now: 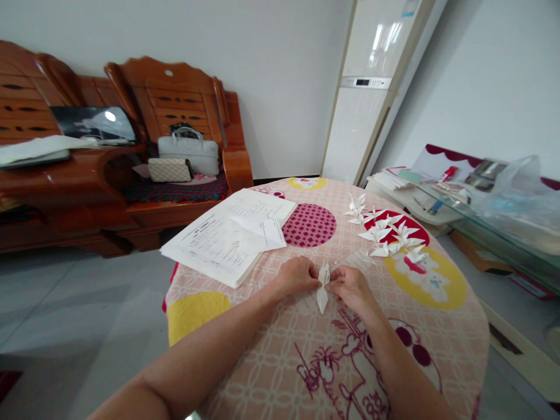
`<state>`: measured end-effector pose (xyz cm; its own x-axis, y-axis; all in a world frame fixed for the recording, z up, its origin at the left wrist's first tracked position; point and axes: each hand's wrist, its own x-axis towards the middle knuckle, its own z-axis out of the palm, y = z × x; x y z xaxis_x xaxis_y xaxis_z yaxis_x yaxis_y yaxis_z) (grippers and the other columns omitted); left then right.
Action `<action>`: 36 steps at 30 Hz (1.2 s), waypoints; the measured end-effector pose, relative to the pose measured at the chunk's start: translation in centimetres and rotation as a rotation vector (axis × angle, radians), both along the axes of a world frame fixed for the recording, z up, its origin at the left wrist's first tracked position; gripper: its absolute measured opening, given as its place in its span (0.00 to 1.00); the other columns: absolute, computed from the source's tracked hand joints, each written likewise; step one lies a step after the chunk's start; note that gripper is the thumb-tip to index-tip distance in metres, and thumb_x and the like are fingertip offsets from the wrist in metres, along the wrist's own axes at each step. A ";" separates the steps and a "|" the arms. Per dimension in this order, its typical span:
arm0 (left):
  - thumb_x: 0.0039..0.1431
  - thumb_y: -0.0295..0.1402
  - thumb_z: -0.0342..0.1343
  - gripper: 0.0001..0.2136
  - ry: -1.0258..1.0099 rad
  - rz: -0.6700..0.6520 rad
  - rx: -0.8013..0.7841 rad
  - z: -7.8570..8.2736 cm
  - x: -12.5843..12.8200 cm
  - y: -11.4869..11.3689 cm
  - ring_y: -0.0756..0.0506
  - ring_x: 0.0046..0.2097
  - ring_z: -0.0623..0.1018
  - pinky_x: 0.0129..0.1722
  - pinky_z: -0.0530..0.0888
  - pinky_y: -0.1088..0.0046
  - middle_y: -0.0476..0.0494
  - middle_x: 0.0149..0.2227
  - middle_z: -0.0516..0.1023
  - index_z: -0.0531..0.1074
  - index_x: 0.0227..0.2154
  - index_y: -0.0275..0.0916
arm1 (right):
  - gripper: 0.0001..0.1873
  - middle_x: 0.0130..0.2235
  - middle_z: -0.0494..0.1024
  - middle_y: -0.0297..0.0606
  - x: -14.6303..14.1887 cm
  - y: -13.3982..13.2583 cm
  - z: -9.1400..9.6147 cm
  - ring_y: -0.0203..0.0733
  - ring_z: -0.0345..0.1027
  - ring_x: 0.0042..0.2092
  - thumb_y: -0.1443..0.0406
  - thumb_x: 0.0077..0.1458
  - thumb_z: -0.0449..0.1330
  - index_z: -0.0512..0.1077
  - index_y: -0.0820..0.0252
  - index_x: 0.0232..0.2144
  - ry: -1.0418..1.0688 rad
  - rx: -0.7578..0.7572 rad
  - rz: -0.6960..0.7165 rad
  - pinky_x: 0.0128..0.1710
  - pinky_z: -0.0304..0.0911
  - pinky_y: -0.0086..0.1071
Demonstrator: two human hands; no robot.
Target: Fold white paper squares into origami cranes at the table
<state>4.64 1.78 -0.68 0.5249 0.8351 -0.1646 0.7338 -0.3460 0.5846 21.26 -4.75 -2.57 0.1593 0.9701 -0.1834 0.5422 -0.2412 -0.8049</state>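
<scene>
My left hand (296, 275) and my right hand (352, 286) meet over the table, both pinching a small folded white paper piece (323, 287) between their fingertips. The paper points down toward the pink patterned tablecloth (280, 356). Just beyond my right hand lies a cluster of several finished white paper cranes (387, 233). To the left of my hands lies a stack of printed sheets (227, 236) with a loose folded sheet on top.
A wooden bench (131, 151) with a white handbag (188, 153) and a small quilted purse stands behind the table at left. A tall white air conditioner (371, 87) stands in the corner. A glass-topped side table (481, 210) with papers and a plastic bag is at right.
</scene>
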 end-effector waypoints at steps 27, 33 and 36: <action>0.47 0.48 0.62 0.20 -0.762 -0.166 -0.586 -0.4 -0.4 -0.1 0.52 0.21 0.71 0.23 0.67 0.77 0.50 0.19 0.71 0.67 0.23 0.34 | 0.16 0.14 0.70 0.31 0.0 -0.6 0.4 0.31 0.58 0.15 0.56 0.50 0.63 0.70 0.61 0.19 0.550 0.192 0.004 0.14 0.48 0.24; 0.51 0.41 0.59 0.15 -0.822 -0.162 -0.472 0.1 -0.1 -0.7 0.55 0.19 0.66 0.19 0.61 0.80 0.52 0.17 0.67 0.64 0.20 0.35 | 0.17 0.13 0.69 0.30 -0.5 -0.9 1.0 0.30 0.56 0.14 0.57 0.49 0.64 0.68 0.61 0.17 0.646 0.189 0.002 0.12 0.47 0.23; 0.50 0.39 0.59 0.15 -0.863 -0.126 -0.449 0.4 -0.1 -0.9 0.55 0.18 0.65 0.19 0.59 0.80 0.53 0.16 0.66 0.64 0.19 0.35 | 0.17 0.15 0.71 0.32 -0.8 -0.9 1.1 0.31 0.59 0.14 0.56 0.49 0.64 0.69 0.61 0.18 0.695 0.189 0.017 0.12 0.51 0.23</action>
